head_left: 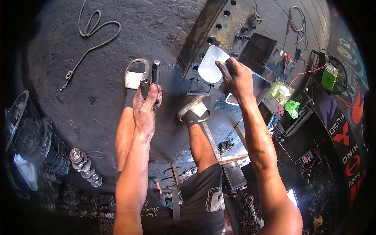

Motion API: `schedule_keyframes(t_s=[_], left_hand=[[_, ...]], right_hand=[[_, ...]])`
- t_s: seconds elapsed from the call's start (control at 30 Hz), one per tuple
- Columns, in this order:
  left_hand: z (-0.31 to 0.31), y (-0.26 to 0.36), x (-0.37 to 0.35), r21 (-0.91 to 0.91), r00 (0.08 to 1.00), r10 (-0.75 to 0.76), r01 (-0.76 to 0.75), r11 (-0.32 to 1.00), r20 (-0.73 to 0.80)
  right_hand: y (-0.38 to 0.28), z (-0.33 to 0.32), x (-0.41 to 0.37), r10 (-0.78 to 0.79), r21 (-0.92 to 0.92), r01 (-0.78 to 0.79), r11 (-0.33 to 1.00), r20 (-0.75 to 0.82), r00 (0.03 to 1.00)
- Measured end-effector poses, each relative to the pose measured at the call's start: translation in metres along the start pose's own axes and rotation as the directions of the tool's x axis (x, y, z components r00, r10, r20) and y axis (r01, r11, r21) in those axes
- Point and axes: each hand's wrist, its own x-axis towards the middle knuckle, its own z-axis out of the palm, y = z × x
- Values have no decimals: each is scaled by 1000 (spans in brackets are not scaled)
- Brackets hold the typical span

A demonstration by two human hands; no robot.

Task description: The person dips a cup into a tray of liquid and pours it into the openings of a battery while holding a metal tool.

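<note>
My left hand (pixel 145 106) is wrapped around two dark metal cylinders, held upright side by side. The longer cylinder (pixel 156 72) has a bright flat end, and the shorter cylinder (pixel 145 87) shows a round hollow end; their lower parts are hidden in my fist. To the right, a translucent white plastic container (pixel 211 69) overlaps the edge of a long metal engine part. My right hand (pixel 239 78) is closed at its right rim, thumb over the wall and fingers curled.
The long metal part (pixel 225 35) has a row of round holes, and small dark cylinders stand on it. A black battery (pixel 260 49) and red wire (pixel 299 76) lie right. A rope (pixel 94 45) lies far left, above a crankshaft (pixel 86 166). My sandalled feet flank my left hand.
</note>
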Motion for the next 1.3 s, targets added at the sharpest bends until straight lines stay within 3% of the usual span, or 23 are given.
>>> schedule_keyframes(t_s=[1.13, 1.3], left_hand=[[-1, 0, 0, 7, 1000, 9, -9, 1000, 18], [-6, -2, 1, -1, 997, -12, 12, 1000, 80]], right_hand=[[-4, -4, 8, 31, -55, -27, 998, 69, 997], [-6, -5, 9, 42, -49, -38, 998, 74, 996]])
